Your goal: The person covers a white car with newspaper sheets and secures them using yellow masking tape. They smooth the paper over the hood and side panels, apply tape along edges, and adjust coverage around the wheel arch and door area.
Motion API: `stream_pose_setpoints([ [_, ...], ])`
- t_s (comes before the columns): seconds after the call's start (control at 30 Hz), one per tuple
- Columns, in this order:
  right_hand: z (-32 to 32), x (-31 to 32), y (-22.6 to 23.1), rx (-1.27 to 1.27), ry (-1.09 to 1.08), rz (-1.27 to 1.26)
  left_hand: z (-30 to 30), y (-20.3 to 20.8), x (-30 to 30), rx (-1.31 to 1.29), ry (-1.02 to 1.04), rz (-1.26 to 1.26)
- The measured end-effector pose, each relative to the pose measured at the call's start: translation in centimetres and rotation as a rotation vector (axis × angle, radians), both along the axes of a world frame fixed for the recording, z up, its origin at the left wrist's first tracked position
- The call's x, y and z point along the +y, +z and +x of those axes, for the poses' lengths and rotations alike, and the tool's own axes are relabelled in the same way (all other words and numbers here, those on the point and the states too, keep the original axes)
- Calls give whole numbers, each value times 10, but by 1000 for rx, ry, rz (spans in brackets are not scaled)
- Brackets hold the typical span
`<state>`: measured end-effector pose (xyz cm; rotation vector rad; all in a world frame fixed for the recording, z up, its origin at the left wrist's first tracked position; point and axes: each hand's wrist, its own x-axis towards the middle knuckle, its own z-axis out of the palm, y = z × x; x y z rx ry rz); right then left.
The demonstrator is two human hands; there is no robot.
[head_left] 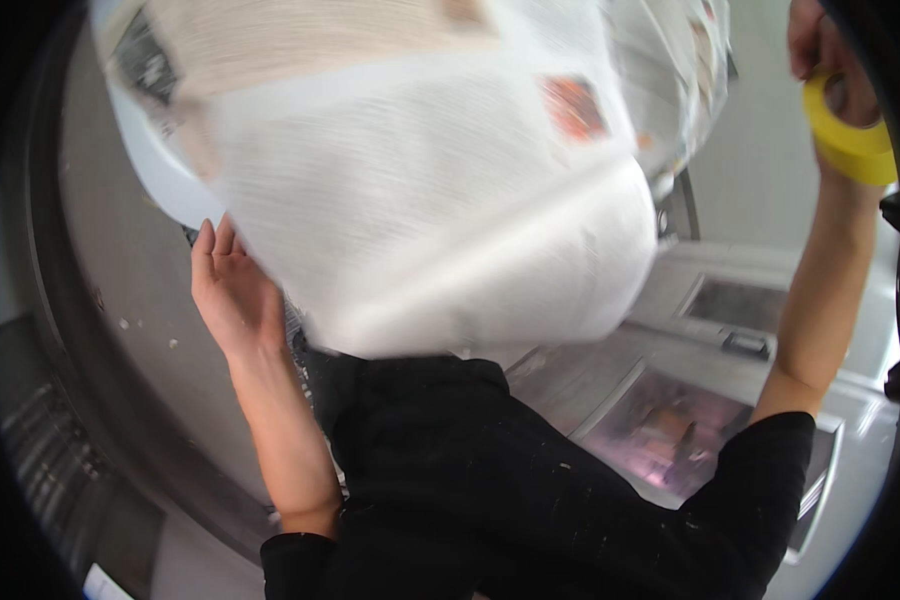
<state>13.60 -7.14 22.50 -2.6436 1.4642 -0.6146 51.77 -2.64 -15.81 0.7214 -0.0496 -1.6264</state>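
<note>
A large white sheet (pixel 440 190), thin and blurred, with a few printed orange and dark patches, fills the upper middle of the view. My left hand (pixel 232 292) is raised beside its left lower edge, palm toward it and fingers stretched out, touching or nearly touching the sheet. At the top right, my right hand (pixel 820 50) is lifted high and grips a roll of yellow tape (pixel 850 140), with fingers through its core. Black sleeves and a black top (pixel 530 500) lie below the sheet.
A grey floor (pixel 140 300) with small white specks lies at left, crossed by a dark curved band. Pale grey panels with dark rectangular windows (pixel 670 420) sit at right. A dark ribbed grille (pixel 40 450) is at lower left.
</note>
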Motion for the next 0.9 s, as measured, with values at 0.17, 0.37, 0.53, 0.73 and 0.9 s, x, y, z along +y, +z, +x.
stream_pose_setpoints([
  [0.17,-124,183,-101,-658,-485,104,-61,-5,28,-88,-116,101],
  [0.37,-158,345,-264,-1219,-838,159,-157,88,126,-1007,-1354,-942],
  [0.53,-70,378,-402,-1602,-816,429,-231,208,106,-1570,-839,-2302],
  [0.73,11,297,-432,-2174,-394,445,-261,273,70,-2155,-1240,-2251],
  [0.9,3,247,-390,-2199,-14,124,-193,366,42,-2106,-911,-1899],
])
